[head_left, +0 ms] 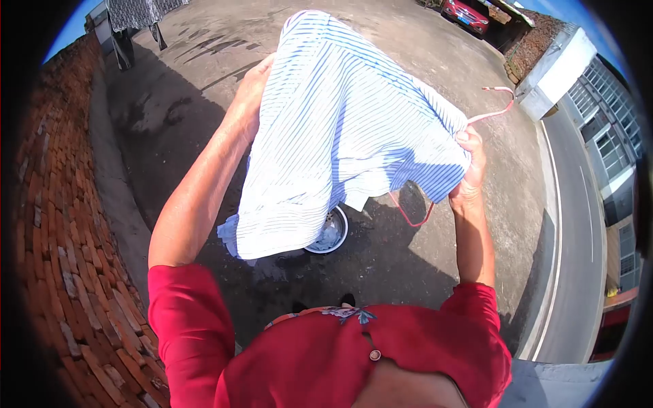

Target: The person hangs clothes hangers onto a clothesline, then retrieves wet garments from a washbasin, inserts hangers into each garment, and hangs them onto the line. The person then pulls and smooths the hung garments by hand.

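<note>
A white shirt with thin blue stripes [360, 102] is stretched out in the air between my two hands. My left hand [256, 92] is at its upper left edge and supports that side, with the fingers hidden behind the cloth. At the right edge, my right hand [472, 160] is closed on the shirt, its thumb on top. A pink clothes hanger [500, 112] pokes out beside that thumb with its hook end upward. More of its pink wire shows below the fabric, and the shirt covers the rest.
A white-rimmed basin [343, 234] with wet-looking, pale contents stands on the concrete ground [401, 265], partly behind the shirt. A brick wall [68, 238] runs along the left. Dark clothes [139, 17] hang at the far left. On the right lies a road [578, 224]; a red car [466, 15] is far back.
</note>
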`<state>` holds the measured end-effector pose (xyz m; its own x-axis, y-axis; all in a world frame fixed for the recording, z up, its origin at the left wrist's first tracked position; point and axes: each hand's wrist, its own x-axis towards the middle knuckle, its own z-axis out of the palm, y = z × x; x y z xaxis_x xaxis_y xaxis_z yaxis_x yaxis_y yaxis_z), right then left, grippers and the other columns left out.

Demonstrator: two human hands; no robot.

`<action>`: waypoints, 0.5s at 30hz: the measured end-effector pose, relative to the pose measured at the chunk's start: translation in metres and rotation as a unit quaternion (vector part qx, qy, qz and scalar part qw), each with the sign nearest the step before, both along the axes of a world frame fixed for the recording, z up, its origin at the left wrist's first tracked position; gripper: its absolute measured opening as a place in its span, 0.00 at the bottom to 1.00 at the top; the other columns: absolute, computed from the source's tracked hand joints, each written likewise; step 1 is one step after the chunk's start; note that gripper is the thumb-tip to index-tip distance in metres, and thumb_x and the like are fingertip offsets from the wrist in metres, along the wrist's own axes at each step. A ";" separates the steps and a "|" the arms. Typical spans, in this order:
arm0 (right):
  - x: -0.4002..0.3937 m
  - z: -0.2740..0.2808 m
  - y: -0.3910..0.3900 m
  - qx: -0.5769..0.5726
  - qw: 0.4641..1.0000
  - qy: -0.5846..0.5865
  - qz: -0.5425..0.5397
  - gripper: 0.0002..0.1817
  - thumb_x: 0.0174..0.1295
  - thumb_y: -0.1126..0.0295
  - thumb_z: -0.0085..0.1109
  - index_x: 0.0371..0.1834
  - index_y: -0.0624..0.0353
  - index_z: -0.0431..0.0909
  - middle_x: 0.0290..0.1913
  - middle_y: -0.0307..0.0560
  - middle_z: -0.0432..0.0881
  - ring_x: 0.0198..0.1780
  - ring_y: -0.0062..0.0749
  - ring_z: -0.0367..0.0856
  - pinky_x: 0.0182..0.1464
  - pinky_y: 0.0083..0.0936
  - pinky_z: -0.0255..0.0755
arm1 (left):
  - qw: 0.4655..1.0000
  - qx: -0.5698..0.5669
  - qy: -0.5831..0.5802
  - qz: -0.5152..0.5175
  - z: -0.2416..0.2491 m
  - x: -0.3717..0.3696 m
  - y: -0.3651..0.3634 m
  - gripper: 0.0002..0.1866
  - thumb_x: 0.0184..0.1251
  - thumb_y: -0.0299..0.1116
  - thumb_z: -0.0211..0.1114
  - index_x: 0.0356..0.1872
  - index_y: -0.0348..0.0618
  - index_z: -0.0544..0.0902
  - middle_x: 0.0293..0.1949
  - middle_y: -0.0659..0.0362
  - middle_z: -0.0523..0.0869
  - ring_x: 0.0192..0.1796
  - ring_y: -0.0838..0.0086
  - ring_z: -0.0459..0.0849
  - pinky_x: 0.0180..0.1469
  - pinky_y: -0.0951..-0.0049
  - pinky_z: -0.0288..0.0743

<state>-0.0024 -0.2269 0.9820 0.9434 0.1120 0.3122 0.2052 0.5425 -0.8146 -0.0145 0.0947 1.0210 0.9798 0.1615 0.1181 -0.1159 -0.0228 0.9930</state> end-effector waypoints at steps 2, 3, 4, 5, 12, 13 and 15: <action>-0.005 0.008 -0.004 -0.015 1.000 -0.019 -0.016 0.04 0.53 0.72 0.54 0.28 0.61 0.75 0.32 0.43 0.79 0.35 0.24 0.79 0.40 0.23 0.75 | 0.992 -0.115 0.038 0.041 -0.008 -0.033 -0.018 0.38 0.70 0.63 0.48 0.61 0.34 0.74 0.54 0.53 0.80 0.52 0.74 0.77 0.53 0.71 0.71; -0.008 0.014 -0.010 -0.029 0.999 -0.035 -0.014 0.04 0.54 0.73 0.54 0.27 0.61 0.75 0.31 0.42 0.79 0.34 0.23 0.79 0.40 0.22 0.74 | 0.994 -0.095 0.042 0.032 -0.019 -0.038 -0.022 0.39 0.71 0.64 0.46 0.60 0.34 0.74 0.54 0.54 0.80 0.52 0.74 0.77 0.52 0.72 0.71; -0.009 0.022 -0.016 -0.043 0.998 -0.053 -0.011 0.03 0.54 0.74 0.53 0.26 0.61 0.75 0.30 0.41 0.79 0.34 0.22 0.78 0.39 0.21 0.73 | 0.996 -0.075 0.043 0.025 -0.028 -0.039 -0.023 0.40 0.71 0.65 0.43 0.60 0.34 0.74 0.54 0.55 0.80 0.52 0.74 0.77 0.52 0.74 0.71; -0.011 0.031 -0.022 -0.060 0.996 -0.073 -0.005 0.03 0.55 0.74 0.53 0.25 0.60 0.74 0.30 0.40 0.78 0.34 0.21 0.78 0.38 0.20 0.73 | 0.995 -0.099 0.009 -0.020 -0.037 -0.037 -0.021 0.36 0.72 0.61 0.46 0.61 0.34 0.73 0.52 0.57 0.80 0.51 0.75 0.77 0.51 0.74 0.71; -0.007 0.023 -0.095 -0.020 0.993 -0.113 0.024 0.09 0.56 0.75 0.50 0.37 0.69 0.75 0.38 0.47 0.81 0.38 0.26 0.80 0.45 0.22 0.75 | 0.967 0.167 -0.194 -0.010 -0.037 -0.032 -0.062 0.20 0.73 0.44 0.57 0.53 0.37 0.79 0.40 0.61 0.83 0.40 0.74 0.80 0.46 0.75 0.71; -0.016 0.029 -0.102 -0.028 0.994 -0.104 0.012 0.11 0.56 0.76 0.50 0.40 0.71 0.75 0.41 0.50 0.81 0.42 0.29 0.82 0.48 0.24 0.76 | 0.948 0.228 -0.221 0.022 -0.031 -0.029 -0.065 0.19 0.73 0.44 0.57 0.51 0.37 0.80 0.38 0.60 0.83 0.39 0.73 0.80 0.44 0.75 0.71; -0.025 0.029 -0.130 -0.031 0.995 -0.085 -0.036 0.11 0.56 0.76 0.50 0.40 0.72 0.74 0.41 0.51 0.81 0.42 0.31 0.82 0.49 0.25 0.76 | 0.834 0.391 -0.362 0.144 -0.012 -0.028 -0.082 0.18 0.72 0.43 0.56 0.47 0.38 0.82 0.33 0.56 0.82 0.34 0.71 0.80 0.40 0.73 0.73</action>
<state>-0.0279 -0.3566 1.0107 0.8840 0.0701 0.4622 0.3792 0.4708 -0.7966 -0.0430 0.0131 1.0088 0.5397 -0.0262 0.8415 -0.5562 -0.7614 0.3331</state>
